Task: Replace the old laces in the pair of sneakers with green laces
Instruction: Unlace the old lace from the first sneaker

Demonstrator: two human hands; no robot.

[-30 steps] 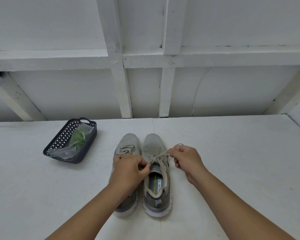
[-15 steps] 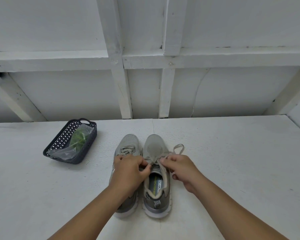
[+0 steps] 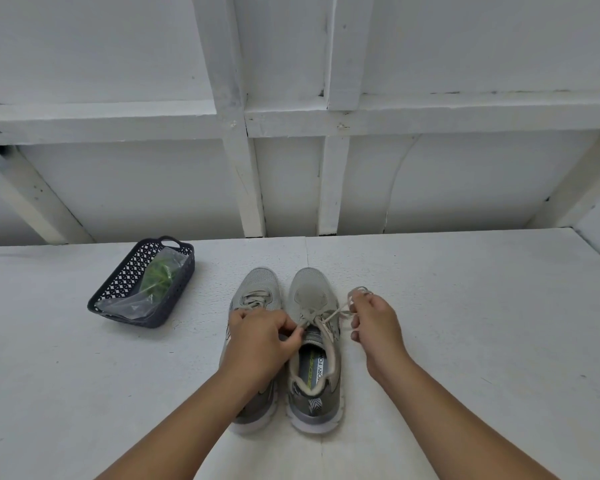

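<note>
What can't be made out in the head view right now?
- Laces and tongue of the left grey mesh sneaker: mostly hidden under the left hand.
- Green laces in the dark plastic lattice basket: blurred by their clear bag; count unreadable.
- Lace end in the right hand: hidden by curled fingers.

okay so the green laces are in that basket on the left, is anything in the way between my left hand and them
Partly. The table between the left hand and the basket looks open, but the green laces lie inside a clear plastic bag in it, and that hand is pinching the right sneaker's old lace.
</note>
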